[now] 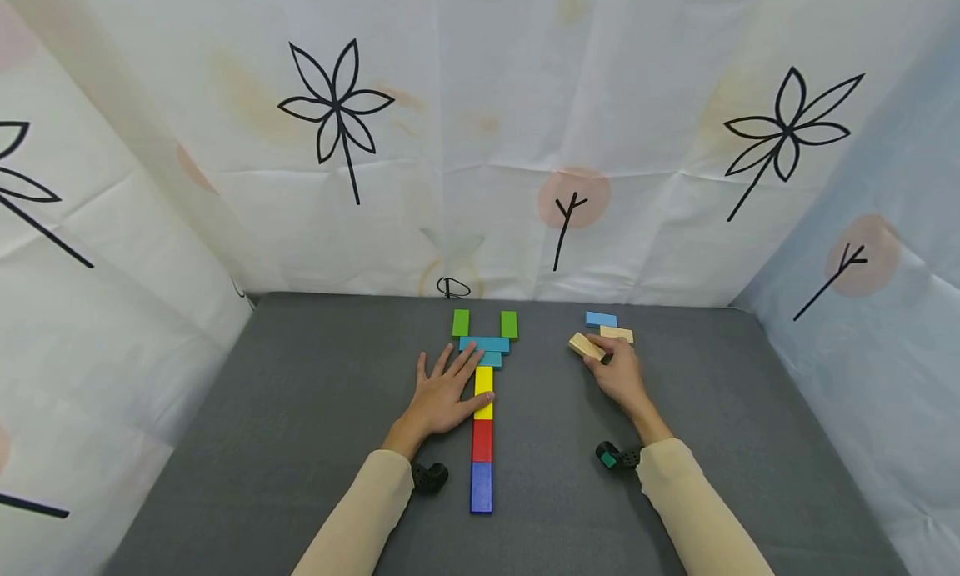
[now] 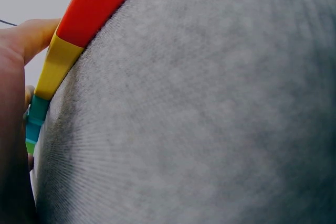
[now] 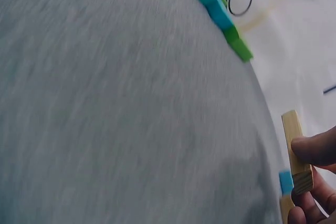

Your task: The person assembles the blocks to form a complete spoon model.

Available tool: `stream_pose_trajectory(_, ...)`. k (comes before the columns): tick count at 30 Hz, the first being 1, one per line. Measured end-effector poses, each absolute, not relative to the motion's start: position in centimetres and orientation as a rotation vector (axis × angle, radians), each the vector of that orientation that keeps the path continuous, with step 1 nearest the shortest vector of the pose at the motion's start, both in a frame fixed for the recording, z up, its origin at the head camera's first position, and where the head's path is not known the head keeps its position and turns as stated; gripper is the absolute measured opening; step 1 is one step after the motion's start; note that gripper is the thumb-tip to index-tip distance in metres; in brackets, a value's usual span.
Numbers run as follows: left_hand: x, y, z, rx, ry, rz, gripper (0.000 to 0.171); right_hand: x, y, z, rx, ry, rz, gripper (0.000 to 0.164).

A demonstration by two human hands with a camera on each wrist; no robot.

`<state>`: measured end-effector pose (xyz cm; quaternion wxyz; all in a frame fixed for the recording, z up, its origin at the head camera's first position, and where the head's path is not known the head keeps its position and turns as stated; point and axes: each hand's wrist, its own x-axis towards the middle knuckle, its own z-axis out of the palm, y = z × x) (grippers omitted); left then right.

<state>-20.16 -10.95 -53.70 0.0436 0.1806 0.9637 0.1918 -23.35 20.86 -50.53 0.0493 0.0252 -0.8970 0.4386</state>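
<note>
Right hand (image 1: 619, 382) pinches a pale wooden rectangular block (image 1: 585, 345) near a light-blue rectangular block (image 1: 601, 319), fingers hiding one end — left hand (image 1: 441, 399) lies spread, thumb covering part of the yellow rectangular block (image 1: 484, 380).

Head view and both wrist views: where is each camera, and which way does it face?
Head: on the person's head, facing forward and down at the grey table; both sleeves, left grip and right grip show.
Left wrist: on that wrist, looking low along the table past the red block; part of the left grip shows.
Right wrist: on that wrist, looking across the table toward the backdrop; part of the right grip shows, holding a wooden block.
Head and right wrist share that wooden block.
</note>
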Motion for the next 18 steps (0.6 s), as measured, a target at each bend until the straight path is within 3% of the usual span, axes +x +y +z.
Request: stream_pose_trajectory(18,-20.3,-10.9,-53.8,0.527,2.944,0.588,0.082,-27.1,12.4,-49.9,0.413,-2.841,1.365,0.038)
